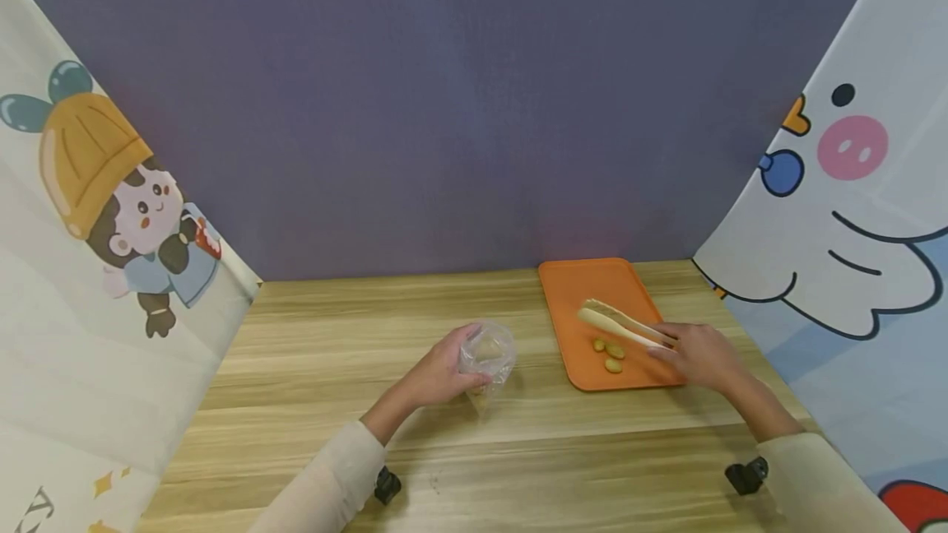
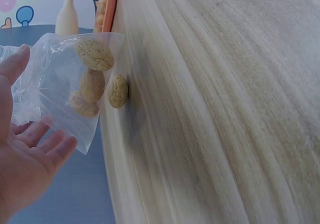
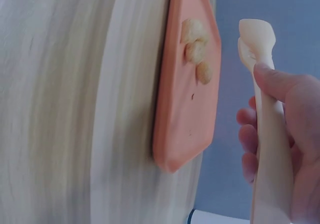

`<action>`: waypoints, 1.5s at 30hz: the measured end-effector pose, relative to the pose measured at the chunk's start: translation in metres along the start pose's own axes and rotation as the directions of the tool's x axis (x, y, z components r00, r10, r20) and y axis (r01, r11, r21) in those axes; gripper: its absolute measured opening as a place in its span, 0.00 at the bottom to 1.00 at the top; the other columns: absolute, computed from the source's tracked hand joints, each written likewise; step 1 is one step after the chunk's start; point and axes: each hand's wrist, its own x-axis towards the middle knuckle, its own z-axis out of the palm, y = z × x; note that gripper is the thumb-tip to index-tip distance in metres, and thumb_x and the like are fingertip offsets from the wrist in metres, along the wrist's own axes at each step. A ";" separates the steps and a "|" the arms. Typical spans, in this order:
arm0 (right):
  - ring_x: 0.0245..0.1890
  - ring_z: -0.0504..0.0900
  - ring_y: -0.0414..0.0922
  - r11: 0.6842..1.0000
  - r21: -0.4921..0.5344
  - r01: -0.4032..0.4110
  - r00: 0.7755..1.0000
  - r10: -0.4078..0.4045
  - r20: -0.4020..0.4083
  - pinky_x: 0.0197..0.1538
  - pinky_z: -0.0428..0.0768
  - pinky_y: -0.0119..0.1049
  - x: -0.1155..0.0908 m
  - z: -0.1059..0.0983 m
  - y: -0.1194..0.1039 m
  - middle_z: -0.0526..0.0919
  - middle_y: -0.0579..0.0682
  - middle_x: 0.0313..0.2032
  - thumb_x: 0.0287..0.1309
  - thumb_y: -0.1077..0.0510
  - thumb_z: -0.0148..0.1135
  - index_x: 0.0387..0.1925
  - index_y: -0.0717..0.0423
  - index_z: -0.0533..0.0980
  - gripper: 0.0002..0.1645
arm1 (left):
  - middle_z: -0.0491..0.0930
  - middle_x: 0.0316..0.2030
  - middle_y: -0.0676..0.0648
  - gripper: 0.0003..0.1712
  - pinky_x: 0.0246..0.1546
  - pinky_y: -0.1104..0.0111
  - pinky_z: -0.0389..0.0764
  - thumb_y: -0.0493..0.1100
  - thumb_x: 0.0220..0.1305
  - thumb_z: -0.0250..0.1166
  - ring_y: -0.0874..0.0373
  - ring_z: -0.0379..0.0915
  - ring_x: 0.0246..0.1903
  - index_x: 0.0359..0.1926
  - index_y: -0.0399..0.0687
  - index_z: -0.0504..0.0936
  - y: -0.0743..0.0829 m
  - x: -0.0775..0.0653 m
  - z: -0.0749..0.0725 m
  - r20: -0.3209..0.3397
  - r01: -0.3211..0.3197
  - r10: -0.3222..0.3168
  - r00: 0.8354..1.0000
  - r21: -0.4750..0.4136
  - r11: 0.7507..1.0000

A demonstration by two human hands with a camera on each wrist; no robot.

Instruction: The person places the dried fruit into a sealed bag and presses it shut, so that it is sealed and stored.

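My left hand (image 1: 443, 367) holds a clear plastic bag (image 1: 498, 348) by its side, with the mouth facing up. Inside the bag, the left wrist view shows three yellowish-brown, wrinkled, nut-like pieces (image 2: 92, 85). One more such piece (image 2: 118, 91) lies on the wooden table just outside the bag. My right hand (image 1: 699, 358) grips cream-coloured tongs (image 1: 618, 327) over an orange tray (image 1: 592, 290). Three nut-like pieces (image 1: 613, 365) sit grouped on the tray below the tongs. In the right wrist view the tong tips (image 3: 257, 36) are close together, with nothing visible between them.
The wood-grain table (image 1: 333, 336) runs back to a dark grey-purple wall panel (image 1: 444, 105). Cartoon-printed sheets (image 1: 874, 253) flank both sides. A small dark crumb (image 3: 193, 96) lies on the tray. Black wrist-mounted devices (image 1: 746, 475) sit beside the sleeves.
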 end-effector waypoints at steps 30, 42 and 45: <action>0.20 0.68 0.40 0.996 -0.020 -0.087 0.992 0.089 0.093 0.25 0.67 0.35 -0.008 0.015 0.035 0.71 0.41 0.16 0.64 0.42 0.67 0.59 0.66 0.79 0.35 | 0.67 0.71 0.36 0.51 0.66 0.48 0.75 0.50 0.60 0.75 0.43 0.69 0.66 0.77 0.39 0.59 -0.001 -0.001 -0.001 -0.009 -0.030 0.030 1.000 -0.019 0.999; 0.20 0.73 0.43 0.993 -0.065 -0.094 0.987 0.102 0.121 0.22 0.68 0.37 -0.007 0.016 0.035 0.75 0.44 0.19 0.63 0.41 0.67 0.60 0.65 0.78 0.36 | 0.66 0.72 0.36 0.52 0.67 0.48 0.73 0.51 0.60 0.75 0.42 0.68 0.67 0.77 0.41 0.58 -0.001 -0.001 -0.001 -0.008 -0.019 0.019 1.000 -0.013 1.000; 0.21 0.75 0.44 0.992 -0.077 -0.099 0.986 0.108 0.125 0.21 0.69 0.38 -0.007 0.015 0.034 0.78 0.47 0.21 0.63 0.41 0.67 0.59 0.65 0.79 0.35 | 0.66 0.73 0.37 0.52 0.68 0.48 0.73 0.51 0.60 0.75 0.43 0.68 0.68 0.77 0.41 0.58 -0.001 -0.001 -0.001 -0.004 -0.016 0.015 1.000 -0.004 1.000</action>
